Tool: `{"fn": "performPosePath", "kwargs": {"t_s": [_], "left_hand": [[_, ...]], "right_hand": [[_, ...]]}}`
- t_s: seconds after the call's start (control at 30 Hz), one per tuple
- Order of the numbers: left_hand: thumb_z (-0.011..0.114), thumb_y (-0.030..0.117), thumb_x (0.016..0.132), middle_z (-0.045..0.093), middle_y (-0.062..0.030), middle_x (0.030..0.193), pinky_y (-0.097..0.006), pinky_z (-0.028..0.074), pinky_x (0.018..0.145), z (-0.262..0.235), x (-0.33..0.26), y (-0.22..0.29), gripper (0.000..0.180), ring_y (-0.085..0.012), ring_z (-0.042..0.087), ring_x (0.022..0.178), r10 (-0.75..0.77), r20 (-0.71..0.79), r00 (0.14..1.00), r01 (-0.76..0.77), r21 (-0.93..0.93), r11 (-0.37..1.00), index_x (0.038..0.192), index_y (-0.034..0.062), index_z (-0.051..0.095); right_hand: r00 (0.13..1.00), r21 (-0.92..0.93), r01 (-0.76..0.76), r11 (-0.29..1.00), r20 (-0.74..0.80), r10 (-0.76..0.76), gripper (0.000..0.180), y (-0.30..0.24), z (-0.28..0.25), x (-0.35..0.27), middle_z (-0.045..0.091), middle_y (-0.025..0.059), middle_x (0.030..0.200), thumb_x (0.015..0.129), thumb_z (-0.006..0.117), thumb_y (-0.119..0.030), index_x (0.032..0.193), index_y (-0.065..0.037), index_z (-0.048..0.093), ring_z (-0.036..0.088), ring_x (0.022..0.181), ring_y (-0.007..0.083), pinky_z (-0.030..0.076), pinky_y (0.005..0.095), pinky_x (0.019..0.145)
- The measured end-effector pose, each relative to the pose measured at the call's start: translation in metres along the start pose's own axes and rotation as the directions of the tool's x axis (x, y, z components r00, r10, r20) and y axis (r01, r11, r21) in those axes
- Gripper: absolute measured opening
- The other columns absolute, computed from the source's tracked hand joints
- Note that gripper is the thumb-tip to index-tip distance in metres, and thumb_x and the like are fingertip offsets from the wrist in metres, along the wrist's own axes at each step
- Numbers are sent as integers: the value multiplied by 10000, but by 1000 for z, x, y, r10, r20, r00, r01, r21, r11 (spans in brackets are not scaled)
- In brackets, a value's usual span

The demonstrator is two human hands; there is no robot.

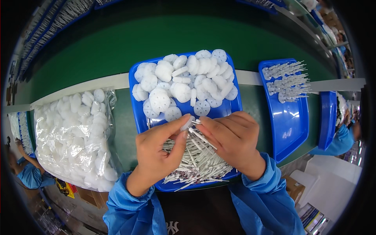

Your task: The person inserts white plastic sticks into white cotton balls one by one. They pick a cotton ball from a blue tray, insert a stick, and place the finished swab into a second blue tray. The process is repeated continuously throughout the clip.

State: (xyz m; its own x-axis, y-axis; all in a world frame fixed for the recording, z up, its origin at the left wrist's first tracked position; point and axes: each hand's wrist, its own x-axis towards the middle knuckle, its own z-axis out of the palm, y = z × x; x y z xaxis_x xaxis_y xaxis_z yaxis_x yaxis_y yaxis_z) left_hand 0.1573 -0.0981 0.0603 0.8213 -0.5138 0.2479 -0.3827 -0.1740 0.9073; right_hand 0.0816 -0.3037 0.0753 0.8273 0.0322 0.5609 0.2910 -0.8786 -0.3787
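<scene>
Over the middle of a blue tray [136,111], my left hand [158,150] pinches a small white round plastic disc [188,123] between thumb and fingers. My right hand [237,141] is closed on a thin white stick [197,122], its tip at the disc's edge; whether the tip is inside a hole I cannot tell. A heap of similar white discs [159,100], several showing small holes, fills the far part of the tray. Below my hands, in the near part, lies a loose pile of thin whitish sticks [196,160].
To the right, another blue tray [288,131] bears white discs with sticks standing out [288,82]. A clear plastic bag of white discs [70,137] lies at the left on the green table [156,31]. Other people's blue sleeves [31,174] show at both sides.
</scene>
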Motion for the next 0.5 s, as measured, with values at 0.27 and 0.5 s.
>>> {"fn": "performPosePath", "kwargs": {"t_s": [0.27,0.5], "left_hand": [[864,41,876,827,-147,1096,-319,611,745,-8,9,8,407,-225,790,890,-39,60,997,43,-66,997,1278,36,804],[990,141,717,754,-94,1125,-354,551,806,-20,18,6,553,-254,681,983,118,45,992,-120,52,991,1236,77,810]], "right_hand": [[999,32,-43,999,35,42,305,-5,1,-3,781,41,852,799,922,-152,1069,-68,807,731,700,195,516,334,648],[923,541,-384,749,252,291,347,16,-13,3,803,61,992,898,885,-103,1234,-73,805,758,922,175,546,319,832]]}}
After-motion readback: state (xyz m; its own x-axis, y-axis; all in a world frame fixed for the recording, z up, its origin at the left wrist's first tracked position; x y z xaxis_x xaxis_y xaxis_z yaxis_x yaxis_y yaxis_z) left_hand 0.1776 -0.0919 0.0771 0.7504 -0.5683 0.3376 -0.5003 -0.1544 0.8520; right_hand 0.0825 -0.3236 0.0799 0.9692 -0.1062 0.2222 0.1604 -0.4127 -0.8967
